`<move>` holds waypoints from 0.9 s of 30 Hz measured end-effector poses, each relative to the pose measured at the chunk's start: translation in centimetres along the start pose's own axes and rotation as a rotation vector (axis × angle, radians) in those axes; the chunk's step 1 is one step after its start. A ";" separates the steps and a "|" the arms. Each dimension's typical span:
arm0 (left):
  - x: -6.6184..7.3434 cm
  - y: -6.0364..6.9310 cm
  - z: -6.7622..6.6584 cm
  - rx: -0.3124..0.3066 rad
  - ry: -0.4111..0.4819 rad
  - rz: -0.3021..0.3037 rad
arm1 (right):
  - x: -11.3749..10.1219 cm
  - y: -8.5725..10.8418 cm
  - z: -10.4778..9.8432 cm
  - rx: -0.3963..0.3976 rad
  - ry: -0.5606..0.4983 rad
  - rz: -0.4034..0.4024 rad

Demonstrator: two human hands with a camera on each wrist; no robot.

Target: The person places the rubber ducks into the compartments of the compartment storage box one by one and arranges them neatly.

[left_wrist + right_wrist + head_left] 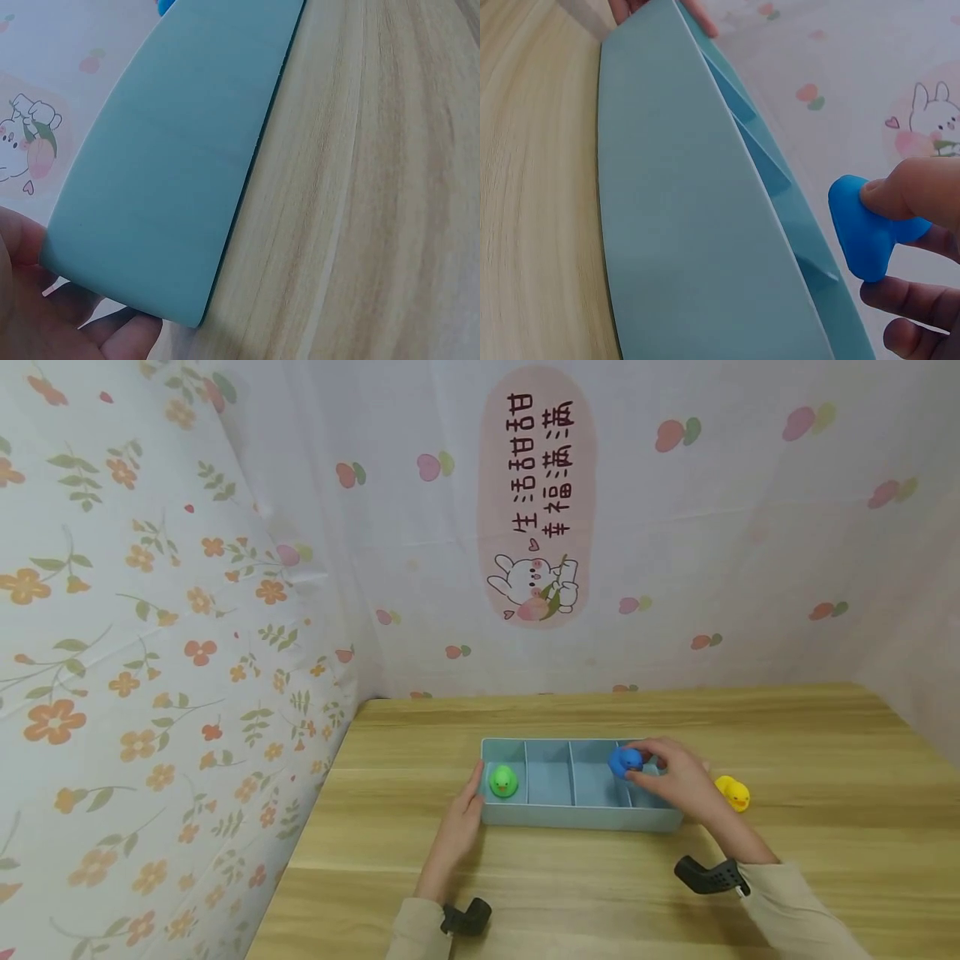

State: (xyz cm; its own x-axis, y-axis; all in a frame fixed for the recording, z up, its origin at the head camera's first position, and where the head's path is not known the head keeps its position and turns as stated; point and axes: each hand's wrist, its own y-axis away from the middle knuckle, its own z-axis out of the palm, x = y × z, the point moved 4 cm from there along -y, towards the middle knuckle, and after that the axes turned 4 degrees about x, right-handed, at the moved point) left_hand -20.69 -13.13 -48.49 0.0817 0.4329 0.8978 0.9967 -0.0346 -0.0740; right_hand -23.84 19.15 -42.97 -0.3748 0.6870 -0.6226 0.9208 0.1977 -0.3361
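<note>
A light blue box (577,817) with several compartments lies lengthwise on the table. My left hand (459,827) holds its left end, the fingers against the end wall and the thumb at the rim in the left wrist view. Over the right part of the box, my right hand (678,777) pinches a blue rubber duck (619,762) between thumb and fingers. The right wrist view shows this duck (862,232) raised above the rim. A green rubber duck (503,782) sits in the leftmost compartment. Just beyond the box's right end is a yellow rubber duck (733,794), partly behind my right hand.
The wooden table (585,893) extends around the box. A patterned cloth (420,568) with a cartoon rabbit hangs behind it, and a flowered cloth (165,693) borders the left side. Each wrist wears a black mount (708,877).
</note>
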 end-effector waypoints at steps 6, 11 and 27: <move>0.0 0.0 0.1 0.004 0.007 -0.004 | -0.7 -0.2 0.8 -0.009 -0.018 0.007; -0.1 0.0 0.1 0.006 0.005 -0.011 | -1.4 -0.5 1.4 -0.010 -0.027 -0.019; 0.2 0.0 0.1 0.001 0.002 0.009 | -4.0 -1.6 4.0 -0.011 -0.030 -0.019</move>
State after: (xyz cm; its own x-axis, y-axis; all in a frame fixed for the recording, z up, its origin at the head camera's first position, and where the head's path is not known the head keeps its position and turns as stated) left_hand -20.68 -13.00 -48.38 0.0903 0.4311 0.8978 0.9959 -0.0378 -0.0820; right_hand -24.24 13.31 -42.75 -0.3948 0.6619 -0.6372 0.9147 0.2182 -0.3401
